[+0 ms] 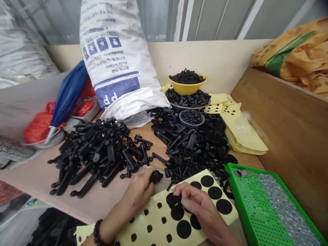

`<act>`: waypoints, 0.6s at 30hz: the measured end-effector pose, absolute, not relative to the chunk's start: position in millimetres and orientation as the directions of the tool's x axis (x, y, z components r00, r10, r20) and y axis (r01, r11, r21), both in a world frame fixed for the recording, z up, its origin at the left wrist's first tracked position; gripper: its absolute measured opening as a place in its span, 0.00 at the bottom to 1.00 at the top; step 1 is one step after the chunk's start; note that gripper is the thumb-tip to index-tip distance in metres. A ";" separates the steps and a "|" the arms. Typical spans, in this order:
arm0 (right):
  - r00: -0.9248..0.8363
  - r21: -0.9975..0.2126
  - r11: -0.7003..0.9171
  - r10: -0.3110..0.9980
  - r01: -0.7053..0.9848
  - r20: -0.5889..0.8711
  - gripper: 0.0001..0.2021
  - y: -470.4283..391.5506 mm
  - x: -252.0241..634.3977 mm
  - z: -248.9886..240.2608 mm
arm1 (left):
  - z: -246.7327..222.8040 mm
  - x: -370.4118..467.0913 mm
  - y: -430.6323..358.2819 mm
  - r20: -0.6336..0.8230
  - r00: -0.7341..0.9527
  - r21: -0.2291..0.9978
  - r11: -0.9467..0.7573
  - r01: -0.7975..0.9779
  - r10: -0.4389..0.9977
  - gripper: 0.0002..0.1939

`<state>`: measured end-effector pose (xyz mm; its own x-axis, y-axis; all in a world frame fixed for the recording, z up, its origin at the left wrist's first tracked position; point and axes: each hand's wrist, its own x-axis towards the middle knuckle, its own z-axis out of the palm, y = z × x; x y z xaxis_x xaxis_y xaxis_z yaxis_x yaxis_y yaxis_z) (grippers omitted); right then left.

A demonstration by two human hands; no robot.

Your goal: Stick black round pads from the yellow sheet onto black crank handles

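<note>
My left hand (138, 193), with a dark beaded bracelet on its wrist, is closed around a small black plastic part (155, 177) with a rounded end. The rest of that part is hidden by the fingers. My right hand (198, 205) pinches the edge of a black round sticker (172, 201) over a yellow backing sheet (156, 227). Part of this sticker seems to overlap the black disc below it. Larger black discs cover the sheet's right side, and small black dots run along its left.
Piles of black crank handles (96, 150) and mixed black parts (189, 143) lie beyond my hands. A yellow bowl (186, 89) holds small black pieces. At right are a green tray (252, 208) of metal screws and stacked yellow sheets (243, 133). A white sack (120, 44) stands behind.
</note>
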<state>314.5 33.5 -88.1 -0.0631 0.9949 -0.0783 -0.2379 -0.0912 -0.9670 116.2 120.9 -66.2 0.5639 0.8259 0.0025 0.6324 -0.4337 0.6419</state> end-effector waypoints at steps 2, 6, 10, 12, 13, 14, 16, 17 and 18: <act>-0.039 -0.954 -0.118 0.993 -0.275 -0.111 0.12 33.2 313.2 -83.3 | -61.0 116.3 118.0 -0.156 0.581 0.864 -0.175 0.473 0.799 0.19; -0.036 -0.922 -0.182 0.983 -0.342 -0.181 0.11 33.0 311.9 -76.7 | -57.2 122.6 111.1 -0.439 0.618 0.898 0.348 0.270 0.652 0.18; -0.023 -0.922 -0.199 0.979 -0.332 -0.204 0.09 34.4 311.1 -77.0 | -58.0 126.9 106.5 -0.421 0.642 0.905 0.338 0.256 0.641 0.18; -0.014 -0.926 -0.203 0.978 -0.319 -0.210 0.09 35.2 310.8 -78.3 | -58.3 126.6 105.6 -0.423 0.651 0.905 0.325 0.273 0.631 0.19; -0.013 -0.929 -0.203 0.978 -0.311 -0.209 0.09 35.6 310.7 -78.9 | -58.3 126.1 105.4 -0.427 0.649 0.904 0.319 0.285 0.630 0.20; -0.011 -0.932 -0.200 0.978 -0.302 -0.207 0.09 35.9 310.6 -79.5 | -58.2 125.4 105.2 -0.428 0.649 0.904 0.314 0.291 0.629 0.20; 0.002 -0.940 -0.188 0.980 -0.284 -0.197 0.08 36.3 310.3 -80.5 | -57.9 123.6 104.6 -0.412 0.660 0.911 0.301 0.283 0.628 0.20; 0.009 -0.944 -0.184 0.981 -0.274 -0.194 0.08 36.5 310.1 -80.9 | -57.9 122.4 104.1 -0.399 0.668 0.917 0.291 0.274 0.629 0.20; 0.013 -0.946 -0.184 0.981 -0.266 -0.195 0.08 36.6 309.9 -81.4 | -57.8 120.8 103.4 -0.389 0.672 0.921 0.280 0.270 0.630 0.19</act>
